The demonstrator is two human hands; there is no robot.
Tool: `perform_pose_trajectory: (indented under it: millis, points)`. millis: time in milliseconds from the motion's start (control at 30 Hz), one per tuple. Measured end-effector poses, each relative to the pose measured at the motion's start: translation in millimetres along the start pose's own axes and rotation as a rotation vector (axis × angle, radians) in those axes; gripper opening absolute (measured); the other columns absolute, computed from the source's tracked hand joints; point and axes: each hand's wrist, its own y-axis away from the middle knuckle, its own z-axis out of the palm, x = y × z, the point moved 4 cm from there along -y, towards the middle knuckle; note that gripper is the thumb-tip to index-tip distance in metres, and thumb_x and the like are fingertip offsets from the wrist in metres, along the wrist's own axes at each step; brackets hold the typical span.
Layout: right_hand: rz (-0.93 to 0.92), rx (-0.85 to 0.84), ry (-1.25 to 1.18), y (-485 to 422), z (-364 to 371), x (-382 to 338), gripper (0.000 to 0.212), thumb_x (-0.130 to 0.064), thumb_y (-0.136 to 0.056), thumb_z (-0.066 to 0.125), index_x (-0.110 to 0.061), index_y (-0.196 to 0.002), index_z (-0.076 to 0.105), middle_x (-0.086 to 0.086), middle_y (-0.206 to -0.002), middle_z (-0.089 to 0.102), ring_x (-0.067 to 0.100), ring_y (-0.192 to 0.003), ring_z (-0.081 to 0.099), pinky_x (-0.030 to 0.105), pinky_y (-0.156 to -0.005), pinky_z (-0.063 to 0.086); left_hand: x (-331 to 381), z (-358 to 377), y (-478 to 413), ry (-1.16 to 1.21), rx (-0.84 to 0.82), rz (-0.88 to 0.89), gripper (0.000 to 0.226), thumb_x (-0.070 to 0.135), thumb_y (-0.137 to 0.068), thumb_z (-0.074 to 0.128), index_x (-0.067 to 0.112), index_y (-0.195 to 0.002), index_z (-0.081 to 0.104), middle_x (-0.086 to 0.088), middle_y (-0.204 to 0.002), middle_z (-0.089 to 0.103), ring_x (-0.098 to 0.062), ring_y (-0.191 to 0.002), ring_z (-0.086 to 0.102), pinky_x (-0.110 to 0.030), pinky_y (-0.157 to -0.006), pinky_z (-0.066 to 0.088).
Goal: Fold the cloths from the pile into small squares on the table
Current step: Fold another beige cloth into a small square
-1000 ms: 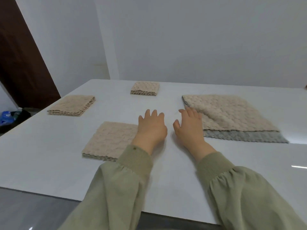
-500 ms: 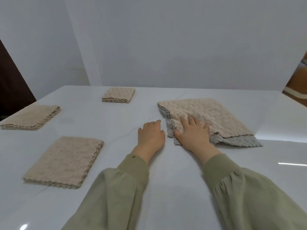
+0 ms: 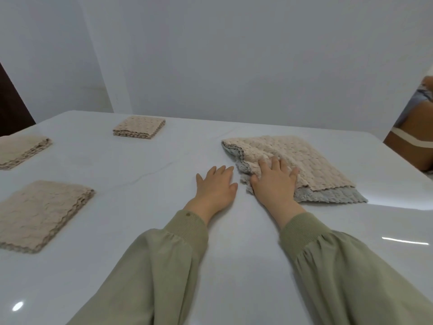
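A pile of beige cloths [image 3: 314,160] with grey undersides lies on the white table [image 3: 145,242], right of centre. My right hand [image 3: 274,186] rests on the pile's near left corner. Its thumb is at the edge, and the top cloth is bunched up between thumb and fingers. My left hand [image 3: 215,186] lies flat on the bare table just left of the pile, fingers apart, holding nothing. Three folded beige cloths lie on the left: a small square [image 3: 139,126] at the back, one [image 3: 23,150] at the far left edge, and a larger one [image 3: 39,212] nearer me.
A white wall stands behind the table. Another person's body [image 3: 412,137] shows at the right edge, beyond the table's far right corner. A dark door panel [image 3: 11,109] is at the left edge.
The view has swung to the right. My right hand moved from the table onto the pile's corner and rumpled the top cloth. My left hand slid right, away from the near folded cloth.
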Motion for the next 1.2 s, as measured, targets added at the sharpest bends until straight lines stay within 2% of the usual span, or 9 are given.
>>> perform_pose_trajectory:
  millis: [200,267,367,600,700,767,867,1033,1200]
  points:
    - [0.035,0.102,-0.066,-1.8,-8.0,36.6,0.056,-0.035,-0.092,0.044,-0.016,-0.143,0.032,0.013,-0.155,0.021,0.033,-0.144,0.012,0.055,-0.114,0.005,11.4,7.8,8.4,-0.036,0.011,0.001,0.051,0.033,-0.100,0.030,0.020,-0.148,0.021,-0.002,-0.158,0.015,-0.023,-0.146,0.006,-0.053,-0.115,0.005]
    - [0.020,0.173,-0.126,1.7,-11.2,36.5,0.050,-0.032,-0.089,0.054,-0.010,-0.132,0.043,0.014,-0.142,0.041,0.032,-0.135,0.030,0.051,-0.113,0.018,12.7,8.0,11.0,-0.052,0.031,0.009,0.049,0.032,-0.100,0.029,0.019,-0.147,0.025,-0.002,-0.157,0.018,-0.023,-0.146,0.008,-0.052,-0.115,0.006]
    - [0.002,0.322,-0.182,8.9,-17.6,35.1,0.027,-0.028,-0.084,0.062,-0.008,-0.103,0.061,0.010,-0.112,0.060,0.031,-0.110,0.048,0.043,-0.097,0.037,14.4,8.4,14.5,-0.063,0.055,0.021,0.046,0.031,-0.101,0.029,0.019,-0.145,0.029,-0.002,-0.156,0.021,-0.022,-0.145,0.010,-0.050,-0.115,0.008]
    - [-0.037,0.455,-0.247,20.4,-19.2,30.3,0.029,-0.019,-0.085,0.051,-0.007,-0.070,0.072,0.009,-0.084,0.070,0.032,-0.092,0.055,0.043,-0.083,0.041,5.5,7.9,18.7,-0.112,0.027,-0.004,0.050,0.038,-0.100,0.026,0.021,-0.147,0.024,0.003,-0.158,0.016,-0.021,-0.146,0.006,-0.057,-0.113,0.004]
    - [-0.054,0.503,-0.226,27.0,-23.0,25.3,0.026,-0.016,-0.084,0.052,-0.005,-0.070,0.071,0.010,-0.080,0.069,0.031,-0.087,0.055,0.041,-0.079,0.042,3.2,7.0,24.9,-0.130,0.011,0.021,0.051,0.039,-0.101,0.023,0.023,-0.149,0.021,0.002,-0.158,0.012,-0.021,-0.146,0.004,-0.055,-0.114,0.004]
    - [-0.059,0.500,-0.184,27.9,-25.1,22.4,0.019,-0.016,-0.085,0.056,-0.004,-0.084,0.071,0.013,-0.090,0.069,0.033,-0.093,0.055,0.043,-0.084,0.042,-1.2,5.4,28.4,-0.129,-0.008,0.020,0.052,0.042,-0.100,0.023,0.024,-0.149,0.019,0.003,-0.159,0.010,-0.021,-0.146,0.002,-0.054,-0.115,0.003]
    - [0.001,0.377,-0.181,25.0,-24.6,26.7,0.029,-0.028,-0.085,0.058,-0.008,-0.106,0.060,0.011,-0.108,0.063,0.031,-0.106,0.051,0.043,-0.094,0.037,-14.1,4.1,31.6,-0.141,-0.041,-0.010,0.056,0.050,-0.098,0.022,0.030,-0.150,0.014,0.004,-0.159,0.005,-0.023,-0.146,-0.002,-0.053,-0.115,0.000]
    - [-0.038,0.138,-0.130,27.8,-21.8,32.1,0.051,-0.055,-0.080,0.055,-0.016,-0.112,0.052,0.002,-0.110,0.058,0.026,-0.107,0.049,0.041,-0.095,0.035,-22.4,2.5,34.7,-0.150,-0.041,-0.025,0.059,0.055,-0.097,0.021,0.031,-0.150,0.013,0.004,-0.160,0.004,-0.023,-0.146,-0.002,-0.050,-0.117,0.000]
    - [-0.014,0.267,-0.318,37.3,-33.2,42.5,0.013,-0.018,-0.090,0.049,-0.010,-0.099,0.054,0.002,-0.075,0.056,0.025,-0.075,0.051,0.046,-0.106,0.032,-23.2,2.3,35.9,-0.124,-0.026,-0.017,0.058,0.053,-0.097,0.024,0.029,-0.150,0.016,0.004,-0.159,0.006,-0.023,-0.146,-0.001,-0.049,-0.117,0.001]
